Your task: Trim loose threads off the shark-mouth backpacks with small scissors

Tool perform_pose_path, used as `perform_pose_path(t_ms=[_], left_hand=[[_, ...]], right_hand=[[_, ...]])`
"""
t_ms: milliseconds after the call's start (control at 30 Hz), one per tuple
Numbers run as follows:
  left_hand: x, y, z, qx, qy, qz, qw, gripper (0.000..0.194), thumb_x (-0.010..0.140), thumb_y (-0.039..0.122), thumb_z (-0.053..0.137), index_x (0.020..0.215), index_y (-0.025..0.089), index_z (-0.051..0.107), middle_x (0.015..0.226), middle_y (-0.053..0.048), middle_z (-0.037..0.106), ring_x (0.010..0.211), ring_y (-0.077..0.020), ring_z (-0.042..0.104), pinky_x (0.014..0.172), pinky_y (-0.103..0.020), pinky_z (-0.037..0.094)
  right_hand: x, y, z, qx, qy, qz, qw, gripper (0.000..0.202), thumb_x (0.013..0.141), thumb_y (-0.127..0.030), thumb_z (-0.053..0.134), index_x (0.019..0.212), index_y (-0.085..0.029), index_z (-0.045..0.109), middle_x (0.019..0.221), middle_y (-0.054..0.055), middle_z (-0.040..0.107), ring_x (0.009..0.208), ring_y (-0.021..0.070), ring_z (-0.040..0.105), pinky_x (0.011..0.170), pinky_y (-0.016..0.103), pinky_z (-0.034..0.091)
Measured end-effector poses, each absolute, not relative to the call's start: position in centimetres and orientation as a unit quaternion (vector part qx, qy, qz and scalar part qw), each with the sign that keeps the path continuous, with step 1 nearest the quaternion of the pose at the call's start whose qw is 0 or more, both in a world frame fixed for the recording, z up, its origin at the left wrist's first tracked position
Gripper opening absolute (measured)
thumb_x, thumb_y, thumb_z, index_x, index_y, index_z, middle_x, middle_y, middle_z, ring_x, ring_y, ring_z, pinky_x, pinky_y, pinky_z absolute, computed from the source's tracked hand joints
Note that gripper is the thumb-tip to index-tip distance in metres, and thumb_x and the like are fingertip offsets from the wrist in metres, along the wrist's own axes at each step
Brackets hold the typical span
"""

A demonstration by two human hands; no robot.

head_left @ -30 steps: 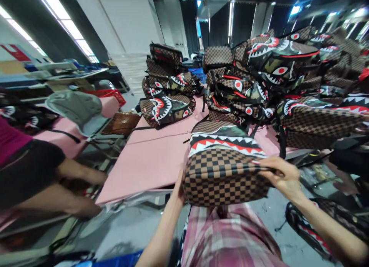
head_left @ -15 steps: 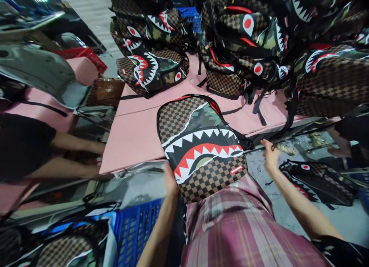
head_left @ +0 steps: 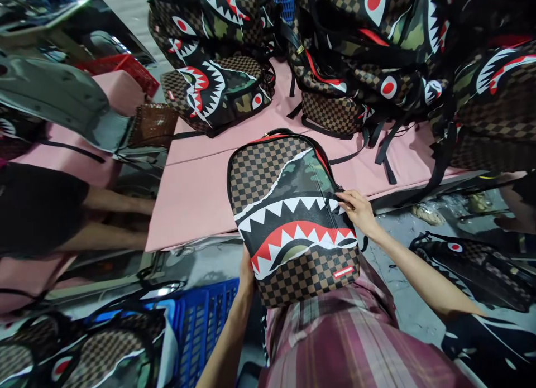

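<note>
A backpack with brown-and-black checks, a camouflage patch and a printed shark mouth leans on my lap, tilted against the table edge. Its top zipper shows red trim. My left hand grips the bag's lower left side, with the fingers mostly hidden behind it. At the right edge, by the side of the shark mouth, my right hand is closed in a pinch on the bag. Whether a zipper pull lies between those fingertips I cannot tell.
Similar backpacks are piled along the back of the pink table. A blue basket and more bags stand at lower left. On the right, another bag lies low. A person's legs show at left.
My right hand has moved left from beside the bag and now pinches its right edge. My left hand still holds the lower left side. The view has shifted slightly.
</note>
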State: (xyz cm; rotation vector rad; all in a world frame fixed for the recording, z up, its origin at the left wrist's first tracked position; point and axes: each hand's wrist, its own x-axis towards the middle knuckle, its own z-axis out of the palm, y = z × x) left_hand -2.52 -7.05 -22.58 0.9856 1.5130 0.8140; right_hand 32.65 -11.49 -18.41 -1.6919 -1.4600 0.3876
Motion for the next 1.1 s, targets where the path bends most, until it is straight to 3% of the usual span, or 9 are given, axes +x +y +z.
perform_pose_path(t_ms=[167, 267, 400, 500, 667, 767, 833, 967, 1100], left_hand=[[-2.3, -7.1, -22.1, 0.384, 0.672, 0.361, 0.520, 0.024, 0.080, 0.020, 0.054, 0.103, 0.023, 0.061, 0.110, -0.001, 0.065, 0.123, -0.0235, 0.044, 0.101, -0.030, 0.038], [-2.1, -7.2, -22.2, 0.378, 0.688, 0.352, 0.510, 0.029, 0.079, 0.018, 0.053, 0.106, 0.026, 0.060, 0.115, 0.002, 0.063, 0.128, -0.0230, 0.039, 0.105, -0.030, 0.034], [-1.9, -7.3, -22.4, 0.380, 0.693, 0.346, 0.506, 0.032, 0.082, 0.021, 0.050, 0.112, 0.029, 0.057, 0.123, 0.004, 0.058, 0.130, -0.0213, 0.035, 0.107, -0.030, 0.031], [-2.3, -6.5, -21.2, 0.394, 0.694, 0.348, 0.492, 0.029, 0.083, 0.028, 0.049, 0.110, 0.024, 0.059, 0.121, -0.001, 0.059, 0.124, -0.0231, 0.043, 0.105, -0.032, 0.033], [0.4, -1.6, -15.5, 0.560, 0.703, 0.402, 0.173, 0.031, 0.081, 0.040, 0.052, 0.103, 0.020, 0.062, 0.107, -0.006, 0.062, 0.104, -0.0239, 0.053, 0.096, -0.037, 0.036], [6.8, 2.8, -12.9, 0.770, 0.558, 0.285, 0.123, 0.025, 0.083, 0.040, 0.051, 0.089, 0.023, 0.068, 0.091, -0.006, 0.065, 0.090, -0.0226, 0.053, 0.090, -0.041, 0.033], [11.9, 5.5, -12.4, 0.837, 0.492, 0.219, 0.095, 0.024, 0.086, 0.038, 0.049, 0.092, 0.025, 0.069, 0.090, -0.006, 0.065, 0.090, -0.0235, 0.050, 0.087, -0.043, 0.028], [18.6, 8.8, -13.0, 0.893, 0.417, 0.161, 0.052, 0.022, 0.085, 0.037, 0.051, 0.093, 0.025, 0.068, 0.090, -0.006, 0.064, 0.091, -0.0238, 0.047, 0.081, -0.042, 0.025], [19.9, 9.3, -13.2, 0.907, 0.397, 0.136, 0.030, 0.021, 0.085, 0.036, 0.052, 0.089, 0.022, 0.067, 0.088, -0.007, 0.063, 0.088, -0.0234, 0.046, 0.080, -0.042, 0.025]], right_hand=[[31.8, -8.9, -17.1, -0.692, -0.689, 0.088, 0.195, 0.035, 0.085, -0.022, 0.050, 0.119, -0.027, 0.057, 0.101, 0.005, 0.057, 0.074, 0.0153, 0.057, 0.052, 0.024, 0.035], [31.6, -8.6, -16.8, -0.693, -0.705, 0.072, 0.134, 0.031, 0.084, -0.019, 0.050, 0.111, -0.027, 0.060, 0.101, 0.005, 0.056, 0.065, 0.0135, 0.055, 0.049, 0.025, 0.029], [31.8, -8.6, -16.5, -0.690, -0.704, 0.079, 0.146, 0.021, 0.085, -0.024, 0.053, 0.103, -0.025, 0.061, 0.096, 0.004, 0.057, 0.066, 0.0140, 0.056, 0.049, 0.025, 0.028], [32.5, -8.4, -16.0, -0.690, -0.694, 0.108, 0.172, 0.019, 0.086, -0.032, 0.053, 0.102, -0.024, 0.060, 0.094, 0.003, 0.060, 0.071, 0.0159, 0.059, 0.052, 0.024, 0.032], [34.2, -5.9, -15.0, -0.751, -0.617, 0.075, 0.223, 0.047, 0.086, -0.046, 0.049, 0.122, -0.016, 0.044, 0.099, 0.010, 0.064, 0.080, 0.0238, 0.062, 0.057, 0.027, 0.037], [34.7, -3.7, -14.7, -0.761, -0.593, 0.065, 0.255, 0.034, 0.090, -0.036, 0.043, 0.116, -0.015, 0.049, 0.091, 0.008, 0.066, 0.079, 0.0229, 0.062, 0.059, 0.028, 0.037], [34.8, -2.4, -14.7, -0.752, -0.590, 0.063, 0.288, 0.028, 0.089, -0.034, 0.046, 0.110, -0.019, 0.055, 0.096, 0.006, 0.065, 0.082, 0.0208, 0.061, 0.061, 0.027, 0.038], [35.4, -1.5, -15.1, -0.749, -0.576, 0.064, 0.320, 0.029, 0.084, -0.039, 0.055, 0.109, -0.027, 0.062, 0.094, 0.003, 0.064, 0.081, 0.0188, 0.061, 0.060, 0.026, 0.039], [36.1, -1.5, -16.1, -0.751, -0.566, 0.066, 0.333, 0.034, 0.084, -0.040, 0.053, 0.114, -0.024, 0.059, 0.098, 0.006, 0.065, 0.085, 0.0217, 0.060, 0.063, 0.029, 0.041]])
